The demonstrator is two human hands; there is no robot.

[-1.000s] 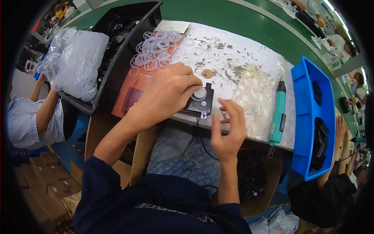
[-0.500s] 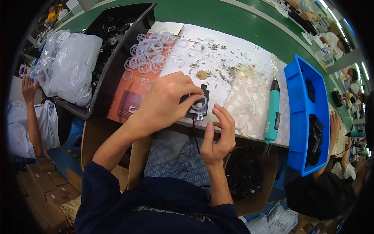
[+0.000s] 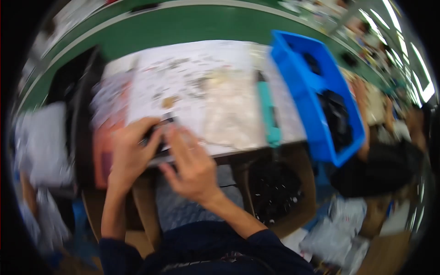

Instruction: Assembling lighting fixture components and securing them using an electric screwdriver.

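At the table's front edge, a small black plastic housing [image 3: 170, 118] lies mostly hidden between my hands. My left hand [image 3: 130, 149] is closed around its left side, thumb and fingers bent against it. My right hand [image 3: 195, 169] reaches over from the right with fingers stretched and thumb apart, its fingertips at the housing. Motion blur hides the exact contact. Just beyond is a round tan disc [image 3: 169, 101]. Many small dark screws [image 3: 195, 85] are scattered over the white table sheet [image 3: 153, 57]. To the left sits a heap of clear plastic rings [image 3: 110, 101].
A teal electric screwdriver [image 3: 266, 110] lies right of a whitish patch of sheet [image 3: 231, 114]. Farther right is a blue bin [image 3: 293, 75] with black parts. Left stands a black crate [image 3: 87, 87], with a clear plastic bag [image 3: 43, 142] beside it. Below the table, a carton holds dark parts [image 3: 275, 190].
The view has swung right, so the table things appear farther left and blurred. My right hand has come in from beside the housing to my left hand, its fingers now over the housing.
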